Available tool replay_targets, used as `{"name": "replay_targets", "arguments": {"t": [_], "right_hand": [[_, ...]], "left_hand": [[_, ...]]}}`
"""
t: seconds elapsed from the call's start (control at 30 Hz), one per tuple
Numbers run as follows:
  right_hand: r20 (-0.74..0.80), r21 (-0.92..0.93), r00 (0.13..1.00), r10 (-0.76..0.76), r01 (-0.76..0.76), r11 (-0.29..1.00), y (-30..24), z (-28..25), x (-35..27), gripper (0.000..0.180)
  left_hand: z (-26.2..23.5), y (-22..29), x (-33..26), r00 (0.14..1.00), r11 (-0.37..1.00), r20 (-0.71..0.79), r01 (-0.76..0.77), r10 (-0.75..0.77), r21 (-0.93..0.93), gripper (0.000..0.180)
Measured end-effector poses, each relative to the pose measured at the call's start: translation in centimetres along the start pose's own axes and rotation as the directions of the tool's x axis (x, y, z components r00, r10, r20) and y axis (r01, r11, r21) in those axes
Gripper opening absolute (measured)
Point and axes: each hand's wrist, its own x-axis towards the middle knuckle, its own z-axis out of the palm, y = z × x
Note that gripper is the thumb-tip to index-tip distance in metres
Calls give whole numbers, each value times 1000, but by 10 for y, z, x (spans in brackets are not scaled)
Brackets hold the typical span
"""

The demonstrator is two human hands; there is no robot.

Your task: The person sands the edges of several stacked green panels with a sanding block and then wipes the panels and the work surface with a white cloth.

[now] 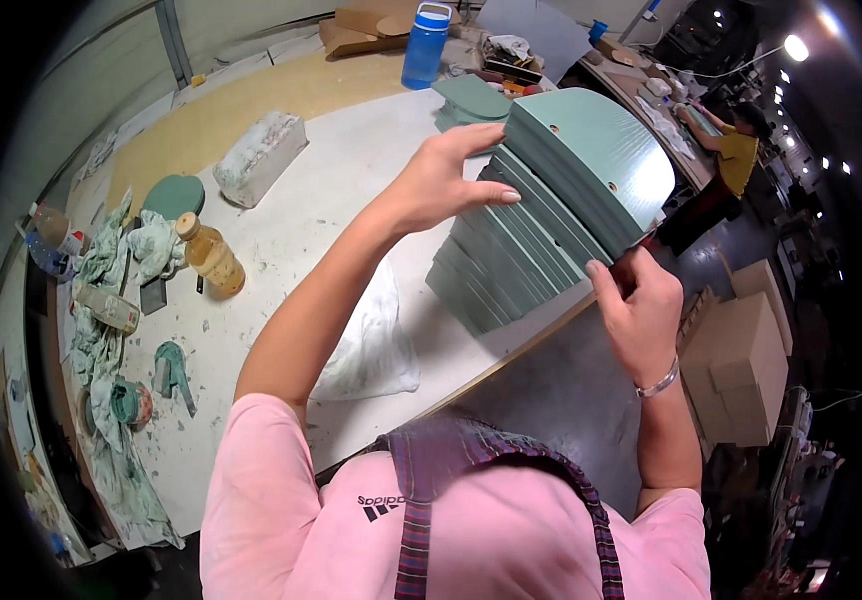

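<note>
A tall stack of green-painted flat boards (516,245) with rounded corners stands at the table's right edge. Its glossy top board (596,150) has small holes. My left hand (446,185) grips the upper boards at their left end, the thumb lying along the board edges. At the near right corner, my right hand (641,305) is closed on the upper boards, fingers curled and thumb against the edge. How many boards each hand holds cannot be made out. Behind the stack lies a smaller pile of green boards (473,98).
A white-smeared block (261,158), a yellowish bottle (211,258), a green disc (173,196) and stained rags (111,255) lie to the left. A blue water bottle (425,50) stands at the back. Cardboard boxes (746,365) are on the right; a co-worker (736,160) stands beyond.
</note>
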Motion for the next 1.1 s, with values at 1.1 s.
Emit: {"name": "replay_targets", "arguments": {"t": [1.1], "right_hand": [[129, 382, 949, 288, -316, 869, -9, 4, -1, 39]], "left_hand": [[-1, -7, 15, 997, 982, -66, 17, -30, -187, 39]]}}
